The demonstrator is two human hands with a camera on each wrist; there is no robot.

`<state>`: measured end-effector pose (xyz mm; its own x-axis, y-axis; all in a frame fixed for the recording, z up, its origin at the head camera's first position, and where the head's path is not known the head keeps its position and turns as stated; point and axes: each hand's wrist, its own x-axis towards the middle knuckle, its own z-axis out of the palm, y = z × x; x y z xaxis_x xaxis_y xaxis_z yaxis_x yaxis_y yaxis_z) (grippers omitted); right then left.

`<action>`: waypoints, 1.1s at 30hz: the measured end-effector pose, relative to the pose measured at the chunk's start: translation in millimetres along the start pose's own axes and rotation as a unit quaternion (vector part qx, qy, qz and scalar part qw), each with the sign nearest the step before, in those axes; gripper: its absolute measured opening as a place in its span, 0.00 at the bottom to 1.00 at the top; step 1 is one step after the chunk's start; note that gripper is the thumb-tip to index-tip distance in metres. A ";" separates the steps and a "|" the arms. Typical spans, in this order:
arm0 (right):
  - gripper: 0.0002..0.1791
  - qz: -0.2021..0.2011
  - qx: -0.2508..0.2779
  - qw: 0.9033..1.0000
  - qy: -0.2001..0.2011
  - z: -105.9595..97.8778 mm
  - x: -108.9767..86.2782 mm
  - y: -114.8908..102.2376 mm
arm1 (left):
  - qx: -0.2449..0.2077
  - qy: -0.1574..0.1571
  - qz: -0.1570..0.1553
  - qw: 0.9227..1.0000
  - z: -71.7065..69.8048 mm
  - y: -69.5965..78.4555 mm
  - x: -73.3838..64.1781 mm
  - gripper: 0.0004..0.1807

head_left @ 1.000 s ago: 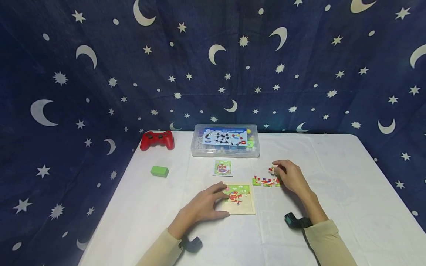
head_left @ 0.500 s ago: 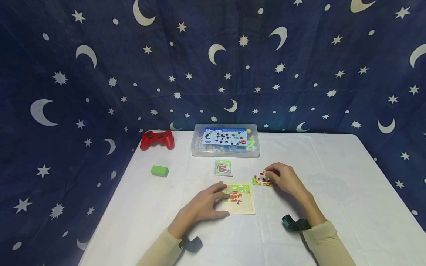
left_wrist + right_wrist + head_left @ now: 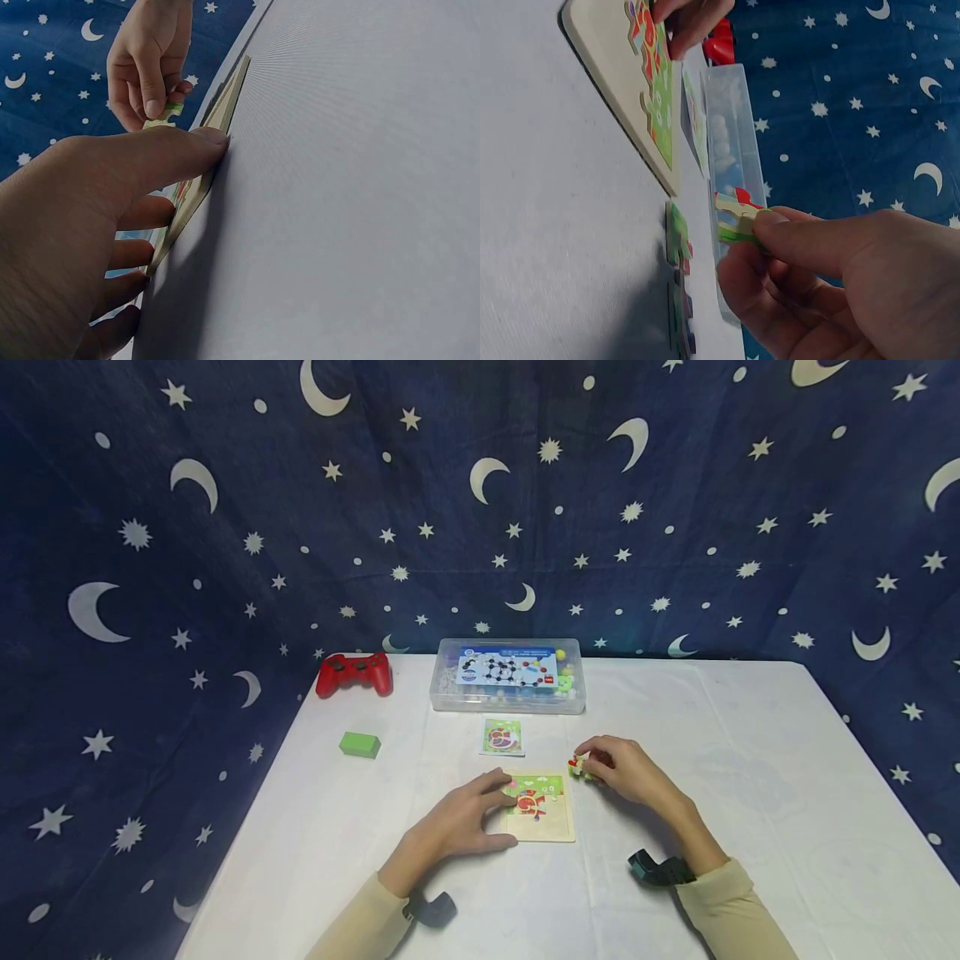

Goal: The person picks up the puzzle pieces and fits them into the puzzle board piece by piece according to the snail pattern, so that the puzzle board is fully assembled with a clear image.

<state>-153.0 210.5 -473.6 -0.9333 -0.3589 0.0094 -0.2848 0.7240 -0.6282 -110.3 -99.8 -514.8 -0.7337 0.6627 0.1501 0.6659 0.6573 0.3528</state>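
Observation:
In the head view, my left hand [image 3: 459,820] rests at the left side of a square wooden puzzle board [image 3: 557,827], fingers spread and touching it. Its upper part is filled with pieces of a green and red picture; bare wood shows below. My right hand [image 3: 633,770], up and right of the board, pinches a puzzle piece [image 3: 737,219] between thumb and fingers. That piece is cream, green and red, and is held above the table in the right wrist view. Other loose puzzle pieces [image 3: 679,240] lie below it, beside the board; in the head view my right hand mostly hides them.
A small picture card [image 3: 502,737] lies behind the board. Farther back stands a clear plastic box [image 3: 507,700] of molecule-model parts. At the left are a red game controller [image 3: 354,676] and a green block [image 3: 360,745]. A star-patterned cloth hangs behind the white table.
With the puzzle piece pinched, my right hand has moved left and slightly toward me, over the loose pieces and closer to the board. My left hand has stayed in place.

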 end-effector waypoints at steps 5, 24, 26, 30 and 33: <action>0.09 -0.005 0.014 0.999 -0.033 3.4 -0.5 -5.6 | 0.000 0.003 0.003 1.000 -0.6 0.1 -0.4 0.29; 0.05 -0.086 0.037 0.991 -0.098 25.7 -1.4 -16.8 | -0.004 -0.004 -0.005 1.000 -1.5 0.8 -0.1 0.30; 0.05 -0.082 0.036 0.991 -0.102 27.4 -1.0 -17.4 | -0.003 -0.003 -0.004 1.000 -1.7 0.8 -0.2 0.30; 0.06 -0.078 0.030 0.991 -0.107 30.6 0.0 -18.0 | -0.002 -0.001 -0.003 1.000 -2.0 0.9 0.0 0.30; 0.06 -0.080 0.012 0.991 -0.104 33.3 -0.1 -17.8 | -0.005 -0.004 -0.005 1.000 -2.2 1.0 0.0 0.30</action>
<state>-140.6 178.0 -488.3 -0.8106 -0.5836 -0.0483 -0.4179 0.6342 -0.6505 -109.9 -100.0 -512.4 -0.7391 0.6589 0.1400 0.6574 0.6602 0.3633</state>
